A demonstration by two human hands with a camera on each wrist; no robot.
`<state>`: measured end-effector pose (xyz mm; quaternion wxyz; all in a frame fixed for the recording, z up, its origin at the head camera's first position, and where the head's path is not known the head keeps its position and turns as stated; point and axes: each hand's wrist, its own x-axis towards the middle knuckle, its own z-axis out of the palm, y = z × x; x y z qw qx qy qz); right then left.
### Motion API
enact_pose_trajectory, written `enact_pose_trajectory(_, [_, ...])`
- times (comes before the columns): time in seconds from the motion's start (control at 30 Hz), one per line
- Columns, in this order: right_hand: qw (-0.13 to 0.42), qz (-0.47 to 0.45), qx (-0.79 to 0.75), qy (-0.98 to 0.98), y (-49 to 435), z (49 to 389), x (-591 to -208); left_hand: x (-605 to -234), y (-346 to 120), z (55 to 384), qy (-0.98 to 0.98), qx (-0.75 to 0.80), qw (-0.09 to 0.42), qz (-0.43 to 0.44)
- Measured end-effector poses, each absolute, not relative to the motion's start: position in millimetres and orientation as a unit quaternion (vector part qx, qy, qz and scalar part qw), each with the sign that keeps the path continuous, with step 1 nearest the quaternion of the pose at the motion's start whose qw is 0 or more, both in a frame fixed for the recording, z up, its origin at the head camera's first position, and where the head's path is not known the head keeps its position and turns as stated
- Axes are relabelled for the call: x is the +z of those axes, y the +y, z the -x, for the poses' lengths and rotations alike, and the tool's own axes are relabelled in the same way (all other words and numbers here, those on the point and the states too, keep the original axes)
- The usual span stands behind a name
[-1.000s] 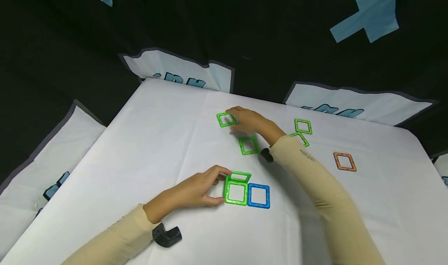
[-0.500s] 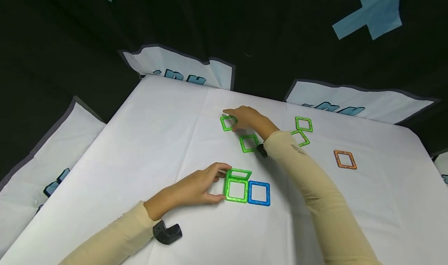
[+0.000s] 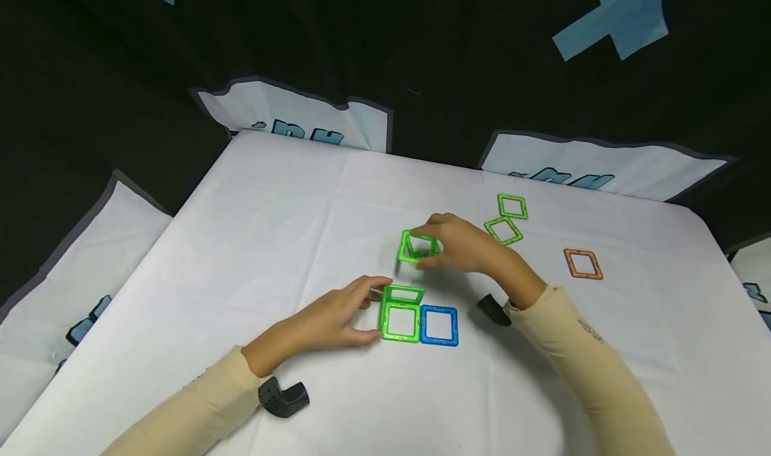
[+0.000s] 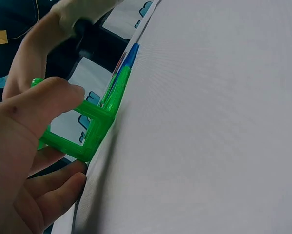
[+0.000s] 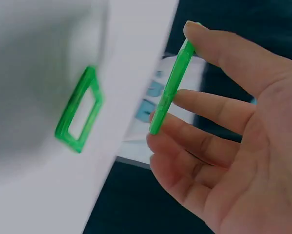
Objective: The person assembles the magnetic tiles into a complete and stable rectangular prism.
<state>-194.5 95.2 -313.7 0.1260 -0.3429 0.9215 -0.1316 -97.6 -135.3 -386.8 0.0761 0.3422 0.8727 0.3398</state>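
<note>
right fingers lifted one green square nearer.

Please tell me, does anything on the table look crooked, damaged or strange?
I see no damage. One loose green tile looks slightly askew: beyond the right hand, it lies turned at an angle to the neighbouring green tile.

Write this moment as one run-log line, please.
left hand: holds standing green tile | right hand: pinches raised green tile | blue tile: flat on table | orange tile: apart
</note>
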Motion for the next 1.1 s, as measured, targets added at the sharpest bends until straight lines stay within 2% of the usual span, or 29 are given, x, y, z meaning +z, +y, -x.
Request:
enact_pose_trajectory(0.17, [0.071, 0.377, -0.157, 0.91, 110.0, 156.0, -309.1, -387.8, -136.3, 98.0, 0.881, 0.318, 0.068, -0.345])
enact_pose_trajectory(0.43, [0.036, 0.454, -0.156, 0.876, 100.0, 119.5, -316.4, -389.9, -136.1, 98.9, 0.879, 0.318, 0.066, -0.351])
enact_pose_trajectory(0.63, [0.012, 0.455, -0.148, 0.878, 95.7, 113.1, -318.9, -387.3, -134.6, 98.7, 0.884, 0.308, 0.069, -0.345])
enact_pose_trajectory(1.1, [0.014, 0.446, -0.123, 0.886, 92.2, 111.9, -322.4, -388.9, -134.6, 99.0, 0.882, 0.317, 0.073, -0.341])
